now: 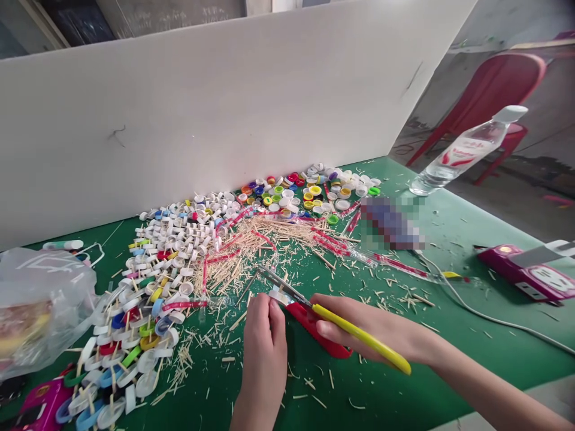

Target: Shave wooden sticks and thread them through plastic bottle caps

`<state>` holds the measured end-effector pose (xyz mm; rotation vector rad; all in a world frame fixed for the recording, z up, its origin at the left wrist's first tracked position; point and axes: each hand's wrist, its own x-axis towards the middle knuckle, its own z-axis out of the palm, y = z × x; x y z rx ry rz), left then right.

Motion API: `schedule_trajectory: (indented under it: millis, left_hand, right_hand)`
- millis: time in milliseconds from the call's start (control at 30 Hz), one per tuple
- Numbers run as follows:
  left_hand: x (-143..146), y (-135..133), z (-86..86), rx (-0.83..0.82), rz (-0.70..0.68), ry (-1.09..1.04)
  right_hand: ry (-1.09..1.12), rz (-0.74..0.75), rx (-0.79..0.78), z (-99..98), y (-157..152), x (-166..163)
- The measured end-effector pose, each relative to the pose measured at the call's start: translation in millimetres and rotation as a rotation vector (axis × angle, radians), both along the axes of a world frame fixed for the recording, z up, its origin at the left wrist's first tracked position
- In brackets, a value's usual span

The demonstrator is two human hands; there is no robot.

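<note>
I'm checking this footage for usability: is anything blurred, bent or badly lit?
Head view: the light is even and soft, with only faint shadows under the scissors. A pixelated patch hides something on the green table. The white board looks slightly bowed, as from a wide lens. The bottle caps and scissors look sharp, and there is no strong glare.

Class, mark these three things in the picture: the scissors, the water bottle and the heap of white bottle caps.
scissors (pixel 341 325), head view, on the yellow handle.
water bottle (pixel 465 148), head view, on its label.
white bottle caps (pixel 188 233), head view, middle of the heap.
</note>
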<state>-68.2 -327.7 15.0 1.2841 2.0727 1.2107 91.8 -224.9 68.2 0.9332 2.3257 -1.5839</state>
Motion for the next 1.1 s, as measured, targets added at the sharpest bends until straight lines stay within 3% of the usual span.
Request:
schedule_trajectory:
  millis: [233, 433, 733, 967, 1100]
  left_hand:
    - [-7, 1, 5.2, 0.028, -0.06, 0.069]
    - [-16, 1, 2.7, 0.035, -0.158, 0.125]
    - [-28, 3, -0.6, 0.011, -0.183, 0.227]
    - [-24, -2, -3.1, 0.133, -0.214, 0.293]
    - [-21, -4, -2.6, 0.178, -0.242, 0.374]
  right_hand:
    - [0.081, -0.023, -0.039, -2.3, 0, 0]
    - [0.073, -0.094, 0.035, -3.7, -3, -3]
    - [0.066, -0.147, 0.039, -17.6, -8, -4]
    - [0.007, -0.105, 0.071, 1.2, -11, 0]
    - [0.025, -0.107, 0.135, 0.8, -15, -1]
